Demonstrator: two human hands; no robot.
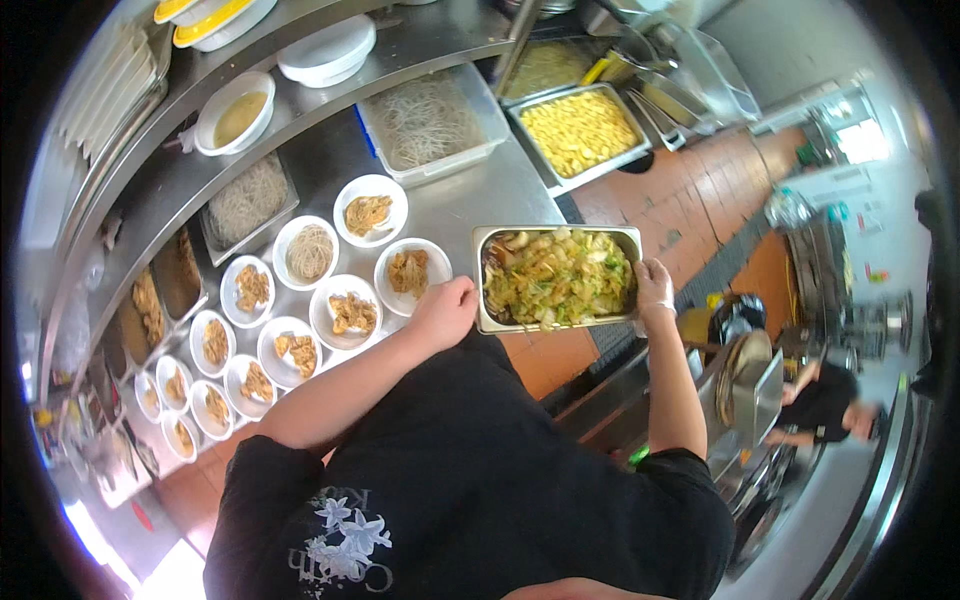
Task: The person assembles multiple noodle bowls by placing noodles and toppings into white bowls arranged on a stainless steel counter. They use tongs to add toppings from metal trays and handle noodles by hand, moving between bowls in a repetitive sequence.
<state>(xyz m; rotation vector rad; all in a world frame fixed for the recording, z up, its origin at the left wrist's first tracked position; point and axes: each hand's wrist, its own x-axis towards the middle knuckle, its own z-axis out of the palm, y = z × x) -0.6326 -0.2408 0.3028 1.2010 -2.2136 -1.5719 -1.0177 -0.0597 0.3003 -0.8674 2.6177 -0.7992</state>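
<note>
A rectangular steel food pan (560, 325) full of cooked, chopped cabbage (565, 270) is held in front of me, just off the counter's right edge. My right hand (654, 288), in a thin clear glove, grips the pan's right end. Curled at its left end, my left hand (450, 308) is closed on the rim; its fingertips are partly hidden. Left of the pan, white bowls stand in rows on the counter, several holding browned meat pieces. The nearest meat bowl (418, 254) is beside my left hand. Another bowl (324, 228) holds thin noodles.
A clear tub of noodles (490, 150) and a steel tray of yellow chunks (632, 155) stand along the far side of the steel counter (468, 195). A shelf (300, 125) overhangs the left side. At the far right, a person (825, 400) works near cooking equipment.
</note>
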